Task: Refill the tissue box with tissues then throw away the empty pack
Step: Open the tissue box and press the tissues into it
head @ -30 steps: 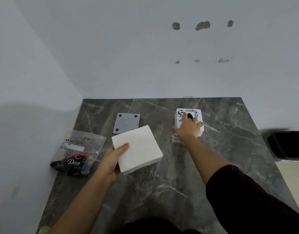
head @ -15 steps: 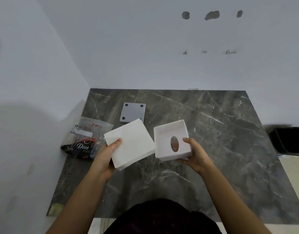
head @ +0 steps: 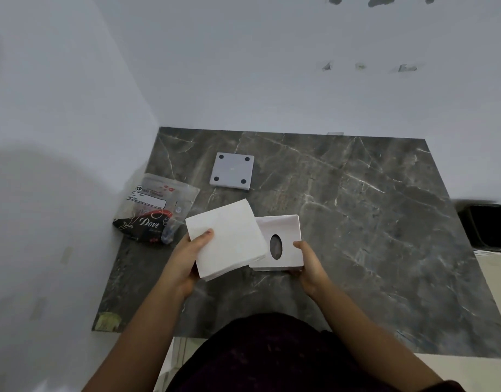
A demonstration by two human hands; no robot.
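My left hand [head: 188, 254] grips a white stack of tissues [head: 226, 237] by its near left corner, held above the dark marble table [head: 357, 222]. My right hand [head: 310, 263] holds the white tissue box [head: 287, 234] upside down, its open underside facing up and the oval slot showing inside. The stack's right edge overlaps the box's left rim. The empty plastic tissue pack [head: 156, 210], clear with a black Dove print, lies flat at the table's left edge. The grey square box bottom [head: 232, 171] with black feet lies behind the stack.
White walls close the table on the left and the back. A black bin [head: 489, 227] stands on the floor past the table's right edge. A piece of tape [head: 109, 321] sits on the near left corner.
My right hand lifted the box from the far table, turned it upside down and brought it near. The tissue stack has since moved right until it overlaps the box's rim.
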